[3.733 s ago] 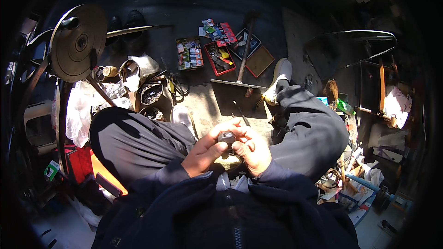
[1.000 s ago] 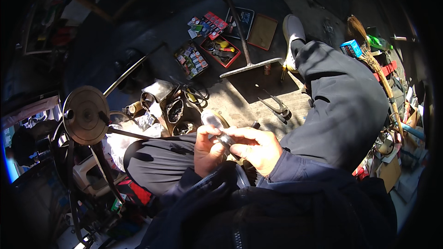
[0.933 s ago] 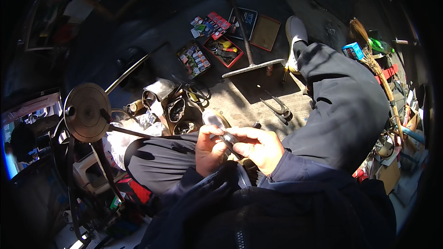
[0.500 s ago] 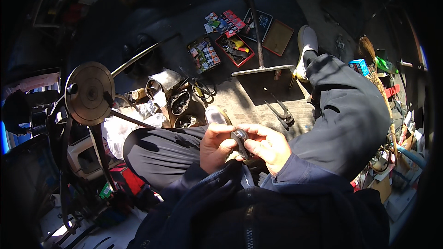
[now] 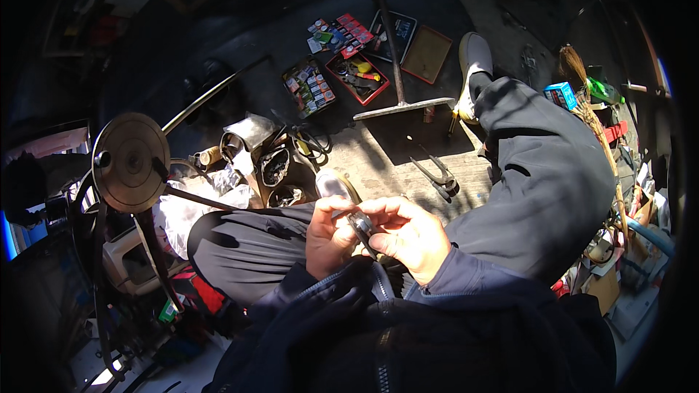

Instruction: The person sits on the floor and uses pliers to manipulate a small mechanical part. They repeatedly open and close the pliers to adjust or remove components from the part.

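Observation:
Low in front of my lap, both hands hold a small dark, rounded object (image 5: 362, 228) with a shiny metal-like face; its exact kind I cannot make out. My left hand (image 5: 326, 240) grips its left side, fingers bent and closed. From the other side my right hand (image 5: 413, 239) pinches it, thumb against the near side and fingers curled over the top. The fingers hide part of the object. Beyond my hands a pair of dark pincers (image 5: 439, 178) lies with its handles apart on the sunlit ground.
A metal stand (image 5: 405, 108) with a flat crossbar stands ahead. Behind it are a red box of tools (image 5: 386, 87), a tray of small packs (image 5: 309, 89) and a brown tray (image 5: 427, 56). To the left is a machine wheel (image 5: 131, 164); a straw broom (image 5: 573, 64) leans right.
The held object has turned more edge-on between my fingers. Both hands have stayed closed on it. The whole view has shifted slightly, so the surroundings sit a little further left.

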Demonstrator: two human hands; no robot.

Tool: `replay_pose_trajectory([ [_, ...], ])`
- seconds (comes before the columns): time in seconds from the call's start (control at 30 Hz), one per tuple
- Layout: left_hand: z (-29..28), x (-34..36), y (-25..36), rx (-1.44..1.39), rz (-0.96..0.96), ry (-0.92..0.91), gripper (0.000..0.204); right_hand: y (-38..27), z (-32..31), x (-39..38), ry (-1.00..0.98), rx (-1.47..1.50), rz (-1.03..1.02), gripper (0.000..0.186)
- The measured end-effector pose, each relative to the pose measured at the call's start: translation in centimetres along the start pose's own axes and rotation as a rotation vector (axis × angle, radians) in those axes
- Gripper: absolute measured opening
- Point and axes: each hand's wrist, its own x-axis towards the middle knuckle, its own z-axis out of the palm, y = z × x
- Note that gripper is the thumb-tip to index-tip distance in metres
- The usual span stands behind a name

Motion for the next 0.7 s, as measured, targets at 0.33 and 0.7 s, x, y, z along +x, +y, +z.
replay_pose_trajectory([
  [0.33, 0.4, 0.4, 0.4, 0.001, 0.028, -0.084, 0.033, 0.0, -0.1, 0.0, 0.003, 0.018, -0.080, 0.047],
  [0.7, 2.4, -0.3, 1.6, 0.026, 0.108, -0.058, 0.029, 0.3, 0.1, 0.4, -0.082, 0.050, -0.105, 0.044],
])
